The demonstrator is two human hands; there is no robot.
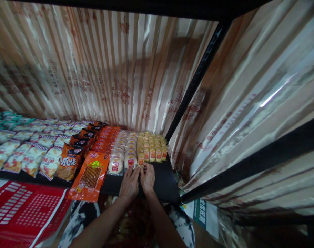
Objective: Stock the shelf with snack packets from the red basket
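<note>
Both my hands rest side by side on the front of a black shelf (167, 186). My left hand (129, 184) lies palm down with its fingertips at a small yellow snack packet (141, 159) and a round white pastry pack (130, 161). My right hand (147, 177) has its fingers bent onto the same yellow packet at the front of a row. Behind it stand several rows of yellow packets (151, 144) and white pastry packs (120, 144).
An orange packet of brown sticks (89, 176) overhangs the shelf front. Left of it lie orange-black bags (70, 162) and white-red striped bags (30, 158). A red perforated basket (24, 210) sits lower left. Striped plastic sheeting (107, 75) covers the back and right side.
</note>
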